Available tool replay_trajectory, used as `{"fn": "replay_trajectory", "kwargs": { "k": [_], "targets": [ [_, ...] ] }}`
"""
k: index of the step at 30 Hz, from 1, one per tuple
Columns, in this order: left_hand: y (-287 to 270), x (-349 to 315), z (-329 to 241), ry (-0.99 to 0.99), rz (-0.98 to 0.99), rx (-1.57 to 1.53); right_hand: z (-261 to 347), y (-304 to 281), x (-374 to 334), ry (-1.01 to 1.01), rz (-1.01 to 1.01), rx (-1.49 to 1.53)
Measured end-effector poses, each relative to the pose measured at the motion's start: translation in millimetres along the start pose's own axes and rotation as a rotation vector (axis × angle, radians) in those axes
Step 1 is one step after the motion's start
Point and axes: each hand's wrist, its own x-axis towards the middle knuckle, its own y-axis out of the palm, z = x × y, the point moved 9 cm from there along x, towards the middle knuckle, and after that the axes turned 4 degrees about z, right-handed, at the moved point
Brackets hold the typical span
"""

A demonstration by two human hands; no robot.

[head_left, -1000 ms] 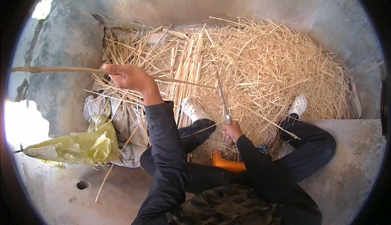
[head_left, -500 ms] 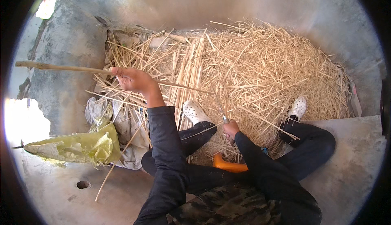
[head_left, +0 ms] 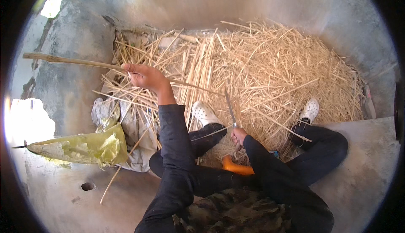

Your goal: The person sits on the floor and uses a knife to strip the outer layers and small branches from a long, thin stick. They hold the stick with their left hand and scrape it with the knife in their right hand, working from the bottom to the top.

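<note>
My left hand (head_left: pixel 145 77) is raised on the left, fingers closed round a long, thin wooden stick (head_left: pixel 80 61). The thicker end of the stick reaches out to the far left, and its thin end slopes down to the right. My right hand (head_left: pixel 239 136) grips the handle of a knife (head_left: pixel 230 108) in front of me, with the narrow blade pointing up and away. The blade's upper part is near the thin end of the stick; I cannot tell whether they touch.
A pile of straw-like shavings (head_left: pixel 287 72) spreads ahead and right. Long split strips (head_left: pixel 198 64) lie between my shoe and the wall. Left are a yellow-green sack (head_left: pixel 84 148) and a grey-white sheet (head_left: pixel 139 153). An orange object (head_left: pixel 236 166) lies by my right forearm.
My left hand and the stick have shifted slightly right. The knife blade now shows more plainly and stands a little more upright. The whole view has moved slightly.
</note>
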Motion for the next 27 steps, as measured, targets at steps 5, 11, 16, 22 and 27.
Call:
{"fn": "replay_trajectory", "kwargs": {
  "k": [5,11,16,22,27],
  "targets": [
    [-4,-1,-20,0.130,-0.030,-0.040,60,15,-49,-0.083,-0.074,-0.157],
    [-25,-9,-40,0.051,-0.012,-0.350,146,90,-173,-0.884,-0.360,-0.589],
    [-36,-20,-69,0.046,0.145,-0.714,162,107,-201,-0.963,-0.311,-0.494],
    [-73,-18,-105,0.017,0.141,-1.062,174,103,-263,-0.971,-0.445,-0.437],
    [-96,-40,-107,0.034,0.050,-1.058,178,166,-306,-1.066,-0.493,-0.830]
  ]
}}
